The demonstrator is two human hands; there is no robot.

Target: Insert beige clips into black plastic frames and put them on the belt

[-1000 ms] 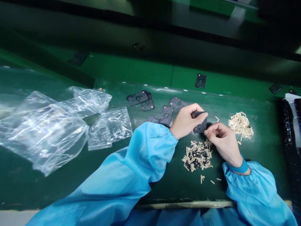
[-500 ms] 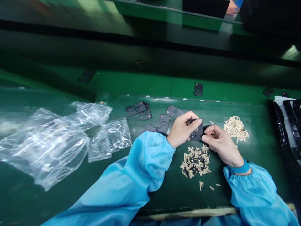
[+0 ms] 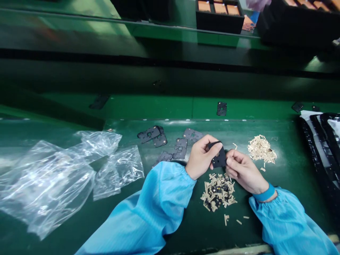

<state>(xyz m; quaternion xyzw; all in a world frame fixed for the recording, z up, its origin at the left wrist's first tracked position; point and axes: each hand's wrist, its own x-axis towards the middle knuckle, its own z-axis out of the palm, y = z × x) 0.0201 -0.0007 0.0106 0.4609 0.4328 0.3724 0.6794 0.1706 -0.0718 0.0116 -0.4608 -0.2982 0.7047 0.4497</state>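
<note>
My left hand (image 3: 198,160) grips a small flat black plastic plate (image 3: 220,160) by its upper left part, thumb on top. The plate has small holes and is tilted toward me. At its right edge my right hand (image 3: 245,170) is closed in a pinch; whatever lies between the fingertips is hidden. Just below both hands lies a heap of small beige strips mixed with black bits (image 3: 218,191). A second heap of pale strips (image 3: 261,149) lies to the right. More black plates, one of them a plate with a square cutout (image 3: 180,148), lie left of my hands.
Crumpled clear plastic bags (image 3: 53,180) cover the left of the green bench (image 3: 170,244). Black-edged trays or packs (image 3: 318,145) stand at the right. Behind the bench, a ledge carries a black box with orange pieces (image 3: 220,23). A single plate (image 3: 221,108) lies at the back.
The camera view has tilted up, so the bench sits lower and the boxes behind show more. My right fingers have closed together at the plate's edge. My left hand keeps its hold.
</note>
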